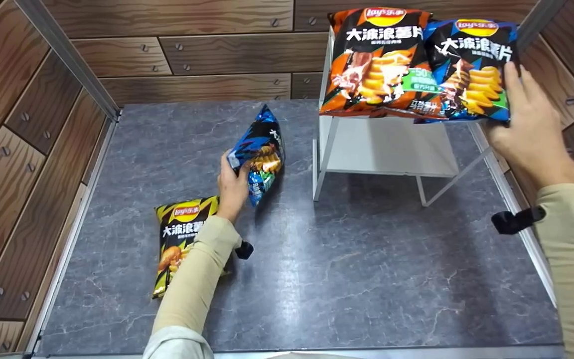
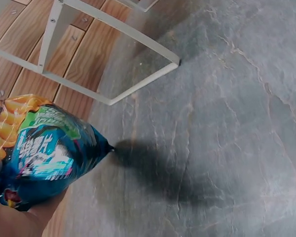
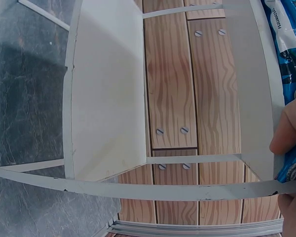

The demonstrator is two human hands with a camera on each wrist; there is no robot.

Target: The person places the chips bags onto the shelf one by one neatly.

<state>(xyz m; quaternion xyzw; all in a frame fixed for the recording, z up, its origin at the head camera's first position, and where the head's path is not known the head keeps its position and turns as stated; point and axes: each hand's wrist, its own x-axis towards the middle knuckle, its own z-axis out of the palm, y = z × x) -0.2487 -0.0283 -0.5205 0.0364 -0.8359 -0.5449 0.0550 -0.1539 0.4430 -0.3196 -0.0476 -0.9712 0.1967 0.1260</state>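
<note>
My left hand (image 1: 232, 187) grips a blue-and-black Lay's chip bag (image 1: 269, 154) by its left side, fingers and thumb around the edge. The bag stands on edge; the left wrist view shows its lower corner (image 2: 96, 148) and a dark shadow beyond. My right hand (image 1: 533, 119) rests with fairly straight fingers against the right side of another blue chip bag (image 1: 476, 65) on top of a white rack (image 1: 391, 149). Beside that bag, an orange chip bag (image 1: 376, 60) overlaps its left edge. In the right wrist view, fingers (image 3: 288, 128) touch the blue bag by the rack's corner.
A yellow-and-black chip bag (image 1: 172, 244) lies on the grey marbled surface (image 1: 317, 279), partly hidden by my left forearm. Wood-patterned panels (image 1: 227, 55) and metal rails surround the surface. The rack has thin white legs (image 2: 143, 84) and a lower shelf (image 3: 106, 94).
</note>
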